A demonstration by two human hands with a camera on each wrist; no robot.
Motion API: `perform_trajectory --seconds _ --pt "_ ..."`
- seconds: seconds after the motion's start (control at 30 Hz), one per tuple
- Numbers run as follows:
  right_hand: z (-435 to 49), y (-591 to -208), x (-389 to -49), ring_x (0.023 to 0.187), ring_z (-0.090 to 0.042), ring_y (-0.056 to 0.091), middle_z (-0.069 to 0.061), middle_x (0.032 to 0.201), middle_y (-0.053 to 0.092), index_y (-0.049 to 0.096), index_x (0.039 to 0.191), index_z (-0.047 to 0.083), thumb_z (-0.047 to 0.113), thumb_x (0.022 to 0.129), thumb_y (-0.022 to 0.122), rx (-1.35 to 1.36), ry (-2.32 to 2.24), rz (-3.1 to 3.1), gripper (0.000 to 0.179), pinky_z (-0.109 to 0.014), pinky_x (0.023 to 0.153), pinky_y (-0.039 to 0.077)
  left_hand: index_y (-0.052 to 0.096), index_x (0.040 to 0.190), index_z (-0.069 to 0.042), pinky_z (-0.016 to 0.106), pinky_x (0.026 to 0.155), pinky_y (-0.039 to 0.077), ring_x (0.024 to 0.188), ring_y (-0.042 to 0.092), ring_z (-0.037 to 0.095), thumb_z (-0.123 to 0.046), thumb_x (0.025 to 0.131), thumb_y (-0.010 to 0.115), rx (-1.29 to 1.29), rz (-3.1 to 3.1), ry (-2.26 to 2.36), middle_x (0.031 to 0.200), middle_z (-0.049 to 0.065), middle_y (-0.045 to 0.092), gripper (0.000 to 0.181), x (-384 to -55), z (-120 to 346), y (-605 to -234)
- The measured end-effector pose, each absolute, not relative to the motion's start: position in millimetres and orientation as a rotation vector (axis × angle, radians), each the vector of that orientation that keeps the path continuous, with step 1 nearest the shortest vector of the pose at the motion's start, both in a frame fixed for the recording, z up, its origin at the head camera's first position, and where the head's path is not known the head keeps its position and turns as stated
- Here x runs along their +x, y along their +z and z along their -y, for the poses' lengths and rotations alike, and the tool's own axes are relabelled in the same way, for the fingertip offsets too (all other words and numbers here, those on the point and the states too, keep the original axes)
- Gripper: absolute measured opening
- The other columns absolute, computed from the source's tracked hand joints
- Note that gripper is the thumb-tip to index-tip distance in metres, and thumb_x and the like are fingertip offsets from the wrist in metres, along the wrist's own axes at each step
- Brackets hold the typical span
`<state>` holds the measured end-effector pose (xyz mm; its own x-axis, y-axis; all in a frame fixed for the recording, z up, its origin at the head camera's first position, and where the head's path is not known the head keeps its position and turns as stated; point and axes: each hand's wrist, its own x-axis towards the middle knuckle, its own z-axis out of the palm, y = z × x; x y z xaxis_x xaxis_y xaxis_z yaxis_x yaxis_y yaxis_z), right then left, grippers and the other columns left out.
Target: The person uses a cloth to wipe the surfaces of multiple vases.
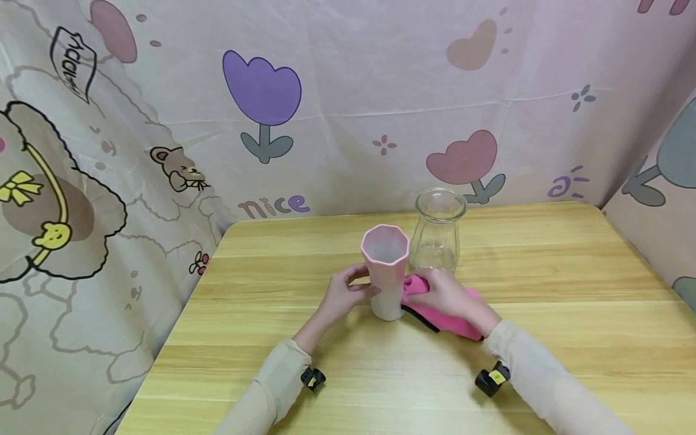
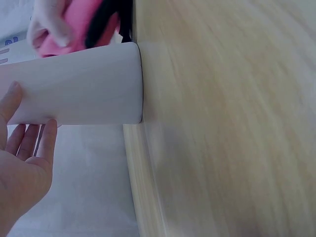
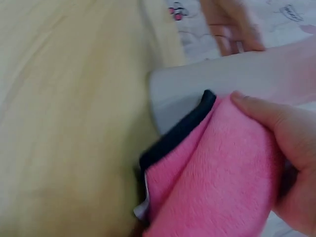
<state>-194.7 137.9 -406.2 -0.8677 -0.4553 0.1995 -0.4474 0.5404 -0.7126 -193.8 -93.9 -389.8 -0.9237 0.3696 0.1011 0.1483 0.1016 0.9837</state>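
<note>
A tall faceted vase (image 1: 387, 284), pink at the rim and fading to white, stands upright on the wooden table. My left hand (image 1: 347, 293) holds its left side, the thumb in front and the fingers toward the back, as the left wrist view also shows with the white lower vase (image 2: 94, 86). On the other side, my right hand (image 1: 443, 293) grips a pink plush cloth (image 3: 217, 177) with black edging. The bunched cloth lies against or very close to the vase wall; actual contact is hard to tell. Part of the cloth hangs down toward the tabletop.
A clear glass vase (image 1: 437, 238) with a flared rim stands just behind my right hand, close to the pink vase. Around the wooden table (image 1: 261, 338) hangs a printed curtain (image 1: 348, 109) at the back and sides.
</note>
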Motion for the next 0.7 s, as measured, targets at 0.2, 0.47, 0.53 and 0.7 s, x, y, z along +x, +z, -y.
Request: perform_trajectory --seconds 0.2,0.47,0.53,0.7 --pt "-142 -390 -191 0.085 -0.012 0.059 -0.001 0.098 0.065 0.063 0.108 0.01 0.024 0.074 0.075 -0.724 -1.541 -2.713 0.038 -0.027 0.074 0.051 0.053 0.119 0.007 0.032 0.089 0.048 0.113 0.049 0.033 0.008 0.075 0.066 0.523 -2.194 1.937 0.12 0.023 0.053 0.045 -194 93 -391" --pt "-142 -374 -185 0.091 -0.012 0.06 -0.01 0.107 0.064 0.061 0.114 0.005 0.014 0.074 0.075 -0.596 -1.762 -2.685 0.044 -0.023 0.075 0.052 0.052 0.118 0.008 0.03 0.088 0.049 0.112 0.05 0.034 0.008 0.076 0.066 0.546 -2.2 1.941 0.119 0.024 0.053 0.045 -194 93 -390" --pt "-142 -368 -184 0.09 -0.008 0.06 -0.012 0.108 0.064 0.061 0.115 0.004 0.013 0.074 0.075 -0.555 -1.827 -2.668 0.044 -0.022 0.074 0.052 0.052 0.118 0.009 0.03 0.087 0.049 0.112 0.05 0.034 0.008 0.076 0.066 0.554 -2.204 1.942 0.118 0.025 0.054 0.044 -194 93 -391" --pt "-143 -355 -181 0.089 -0.001 0.06 -0.012 0.108 0.064 0.06 0.115 0.002 0.01 0.074 0.074 -0.506 -1.988 -2.608 0.044 -0.019 0.074 0.052 0.052 0.118 0.009 0.031 0.088 0.049 0.112 0.05 0.034 0.009 0.075 0.066 0.537 -2.188 1.954 0.118 0.026 0.053 0.045 -194 92 -391"
